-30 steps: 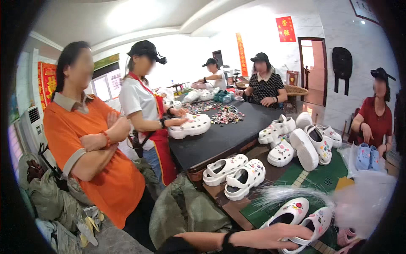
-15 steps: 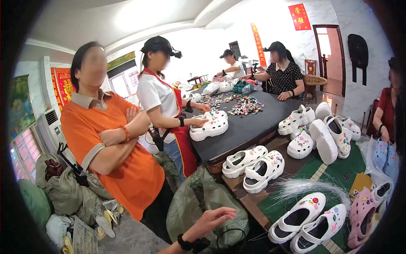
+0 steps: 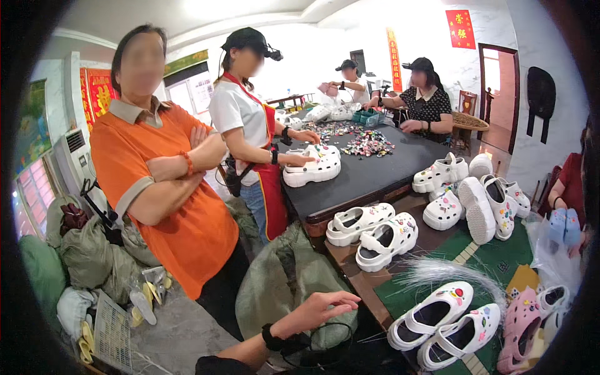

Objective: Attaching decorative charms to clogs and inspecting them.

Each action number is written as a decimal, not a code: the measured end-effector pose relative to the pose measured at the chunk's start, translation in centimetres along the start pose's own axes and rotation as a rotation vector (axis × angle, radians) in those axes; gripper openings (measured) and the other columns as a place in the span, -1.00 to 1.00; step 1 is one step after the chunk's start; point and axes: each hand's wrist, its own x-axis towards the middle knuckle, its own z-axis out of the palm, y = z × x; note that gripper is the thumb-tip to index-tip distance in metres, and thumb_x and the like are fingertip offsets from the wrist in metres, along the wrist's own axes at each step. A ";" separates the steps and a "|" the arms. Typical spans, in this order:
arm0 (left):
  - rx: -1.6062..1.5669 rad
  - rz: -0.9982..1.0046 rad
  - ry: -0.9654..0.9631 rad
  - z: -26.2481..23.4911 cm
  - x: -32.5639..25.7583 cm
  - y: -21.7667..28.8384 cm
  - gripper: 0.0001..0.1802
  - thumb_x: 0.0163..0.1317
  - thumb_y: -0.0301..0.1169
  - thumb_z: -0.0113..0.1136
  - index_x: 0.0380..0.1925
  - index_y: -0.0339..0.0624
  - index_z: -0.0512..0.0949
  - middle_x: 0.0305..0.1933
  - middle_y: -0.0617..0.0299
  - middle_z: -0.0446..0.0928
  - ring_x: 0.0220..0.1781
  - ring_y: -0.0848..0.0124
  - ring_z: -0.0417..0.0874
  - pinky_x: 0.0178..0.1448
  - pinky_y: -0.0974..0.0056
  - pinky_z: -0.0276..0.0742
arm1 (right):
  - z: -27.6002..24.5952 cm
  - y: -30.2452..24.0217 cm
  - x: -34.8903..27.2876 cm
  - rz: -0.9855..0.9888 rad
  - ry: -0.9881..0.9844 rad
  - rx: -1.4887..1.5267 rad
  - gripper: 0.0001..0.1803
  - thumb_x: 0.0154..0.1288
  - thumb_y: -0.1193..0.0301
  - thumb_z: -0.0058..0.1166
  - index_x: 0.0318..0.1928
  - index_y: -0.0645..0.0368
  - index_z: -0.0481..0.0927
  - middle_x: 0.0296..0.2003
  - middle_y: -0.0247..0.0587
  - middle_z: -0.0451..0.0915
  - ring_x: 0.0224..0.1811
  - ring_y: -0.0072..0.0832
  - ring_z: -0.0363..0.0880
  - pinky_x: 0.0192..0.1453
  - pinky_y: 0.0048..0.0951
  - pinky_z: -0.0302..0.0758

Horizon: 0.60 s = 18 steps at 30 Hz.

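From the lower edge my left hand (image 3: 320, 310) reaches in, a black band on its wrist. Its fingers stretch out loosely toward the right and hold nothing. It hovers above a large greenish sack (image 3: 269, 284), left of a table corner. Nearest on that table is a pair of white clogs (image 3: 431, 315) with colourful charms, a short gap from my fingertips. Farther back stands another decorated white pair (image 3: 387, 240). A bundle of clear plastic strands (image 3: 453, 275) lies between the pairs. My right hand is out of the picture.
A person in orange (image 3: 169, 187) stands at left with folded arms. Beside them, a person in a red apron (image 3: 269, 181) handles a white clog (image 3: 312, 165) at a black table strewn with charms (image 3: 369, 144). More white clogs (image 3: 475, 209) and a pink clog (image 3: 522, 319) sit at right.
My left hand has moved slightly right and up in the picture, showing more forearm. The view has shifted a little. The aproned person's far hand has moved toward the charms.
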 end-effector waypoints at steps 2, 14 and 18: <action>0.015 0.031 -0.004 -0.1 0.4 -0.1 -0.64 0.37 -0.38 0.13 0.13 -0.24 0.51 -0.06 0.16 0.67 -0.01 0.48 0.65 0.12 0.35 0.53 | -0.9 0.0 0.3 -0.012 0.028 -0.027 -0.68 0.39 0.38 0.04 0.07 0.30 0.48 -0.08 -0.27 0.52 -0.05 -0.51 0.47 0.04 -0.46 0.42; 0.003 0.047 -0.089 1.5 1.9 0.9 -0.66 0.39 -0.37 0.09 0.11 -0.25 0.51 -0.04 0.17 0.66 0.02 0.46 0.64 0.14 0.33 0.51 | -5.2 0.7 -1.6 -0.013 0.233 -0.155 -0.68 0.40 0.39 0.02 0.07 0.30 0.48 -0.07 -0.28 0.52 -0.04 -0.52 0.46 0.05 -0.46 0.42; -0.020 0.071 -0.138 3.4 2.4 -0.8 -0.69 0.42 -0.38 0.04 0.08 -0.27 0.51 -0.09 0.17 0.66 -0.07 0.46 0.67 0.06 0.36 0.54 | -4.5 0.3 -1.3 -0.022 0.386 -0.141 -0.69 0.40 0.39 0.02 0.07 0.30 0.48 -0.07 -0.28 0.51 -0.03 -0.52 0.46 0.05 -0.46 0.41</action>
